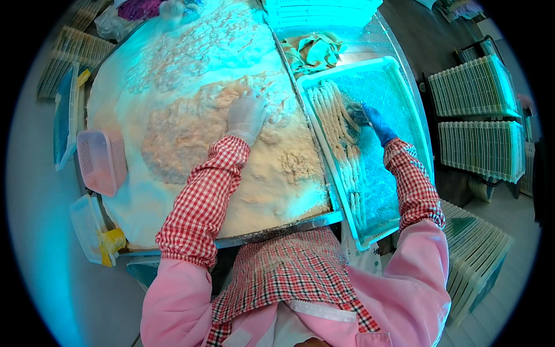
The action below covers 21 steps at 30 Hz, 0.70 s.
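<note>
Pale, sticky dough-like mass (185, 130) spreads over a flour-dusted worktable (315, 221) in the head view, where a person's left hand (245, 115), in a whitish glove, rests on its near part. To the right, thin beige ropes (332, 113), apparently dough, lie side by side along the left side of a shallow, rectangular light-plastic tray (381, 179); the right hand (374, 122), gloved in blue, reaches in beside the uppermost strands. The danger, by the look of it, is in those close-set ropes: a careless tug or brush from the right fingers could stretch, snap or stick them together, while the soft mass could cling to the left glove. The left arm, in a red-and-white checked sleeve (202, 202), extends forward, back of the hand uppermost; the right arm, bent at the elbow, angles inward over the tray's right rim. Whether either hand is clenched or grasping anything cannot be told: the fingertips are obscured.
</note>
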Tool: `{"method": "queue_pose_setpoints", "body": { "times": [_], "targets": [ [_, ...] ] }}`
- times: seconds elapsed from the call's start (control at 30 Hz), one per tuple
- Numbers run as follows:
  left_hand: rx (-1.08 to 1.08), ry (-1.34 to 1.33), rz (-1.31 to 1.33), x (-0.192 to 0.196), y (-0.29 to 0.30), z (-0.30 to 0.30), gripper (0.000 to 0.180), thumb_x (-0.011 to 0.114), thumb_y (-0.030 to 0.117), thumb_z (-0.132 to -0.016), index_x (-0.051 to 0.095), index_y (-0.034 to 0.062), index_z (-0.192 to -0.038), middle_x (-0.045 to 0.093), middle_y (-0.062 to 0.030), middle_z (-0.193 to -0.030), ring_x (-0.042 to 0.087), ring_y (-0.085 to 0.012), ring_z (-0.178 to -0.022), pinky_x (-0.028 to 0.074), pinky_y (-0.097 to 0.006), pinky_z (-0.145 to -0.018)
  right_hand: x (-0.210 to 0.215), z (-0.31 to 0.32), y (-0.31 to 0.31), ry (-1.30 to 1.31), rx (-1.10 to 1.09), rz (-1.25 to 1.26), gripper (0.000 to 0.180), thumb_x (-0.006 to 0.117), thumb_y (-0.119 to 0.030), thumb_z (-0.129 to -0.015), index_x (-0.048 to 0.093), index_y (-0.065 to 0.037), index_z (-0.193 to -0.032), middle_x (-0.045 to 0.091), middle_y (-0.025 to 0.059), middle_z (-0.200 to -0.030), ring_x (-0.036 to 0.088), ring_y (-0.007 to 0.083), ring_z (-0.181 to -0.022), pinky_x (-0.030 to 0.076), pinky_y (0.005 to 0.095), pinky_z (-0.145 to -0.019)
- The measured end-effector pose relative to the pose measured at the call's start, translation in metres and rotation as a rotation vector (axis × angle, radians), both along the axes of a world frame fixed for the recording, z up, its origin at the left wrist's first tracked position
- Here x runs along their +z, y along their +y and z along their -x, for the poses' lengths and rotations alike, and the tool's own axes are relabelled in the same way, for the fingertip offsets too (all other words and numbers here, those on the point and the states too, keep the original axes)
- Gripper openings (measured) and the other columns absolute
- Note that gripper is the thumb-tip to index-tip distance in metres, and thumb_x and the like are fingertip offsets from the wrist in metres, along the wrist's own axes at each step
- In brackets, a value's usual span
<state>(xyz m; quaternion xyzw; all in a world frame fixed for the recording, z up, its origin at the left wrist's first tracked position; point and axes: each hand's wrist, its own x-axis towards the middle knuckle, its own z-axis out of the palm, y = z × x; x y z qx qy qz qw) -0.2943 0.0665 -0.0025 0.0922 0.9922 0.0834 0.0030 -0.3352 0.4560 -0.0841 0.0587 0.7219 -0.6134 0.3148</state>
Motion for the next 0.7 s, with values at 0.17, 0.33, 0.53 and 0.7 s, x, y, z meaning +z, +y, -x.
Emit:
{"method": "queue_pose_setpoints", "body": {
  "times": [0.17,0.33,0.53,0.7],
  "targets": [
    [-0.036,0.007,-0.208,-0.009,-0.009,-0.001,0.018,0.067,0.017,-0.079,0.067,0.0067,-0.095,0.064,-0.0121,-0.096,0.060,-0.0315,-0.089,0.048,-0.043,-0.075,-0.004,-0.017,0.012,-0.038,-0.001,-0.022,0.066,0.041,-0.058,-0.095,0.051,-0.005,-0.133,0.063,0.0123,-0.121,0.059,0.0229,-0.111,0.046,0.0382,-0.095],
    [-0.002,-0.011,-0.473,0.009,-0.030,-0.060,0.018,0.066,0.018,-0.081,0.066,0.0076,-0.096,0.063,-0.0132,-0.090,0.061,-0.0307,-0.085,0.048,-0.041,-0.073,-0.032,-0.038,0.023,0.004,-0.119,-0.027,0.056,0.047,-0.054,-0.094,0.063,-0.005,-0.118,0.069,0.0110,-0.098,0.065,0.0193,-0.085,0.051,0.0328,-0.075],
    [-0.033,-0.135,-0.152,0.019,-0.094,-0.202,0.018,0.064,0.023,-0.083,0.065,0.0116,-0.098,0.063,-0.0105,-0.087,0.061,-0.0282,-0.083,0.048,-0.040,-0.069,0.005,-0.083,-0.045,0.380,-0.247,-0.238,0.041,0.057,-0.036,-0.095,0.060,-0.007,-0.124,0.067,0.0054,-0.089,0.058,0.0095,-0.072,0.047,0.0278,-0.063],
    [0.523,-0.300,-0.214,0.011,-0.125,-0.260,0.029,0.066,0.030,-0.080,0.064,0.0125,-0.103,0.065,-0.0105,-0.097,0.061,-0.0252,-0.090,0.049,-0.039,-0.075,0.054,-0.154,-0.146,0.623,-0.057,-0.215,0.040,0.066,-0.020,-0.090,0.058,-0.009,-0.128,0.066,0.0058,-0.095,0.059,0.0115,-0.080,0.048,0.0274,-0.071]
  ]
}}
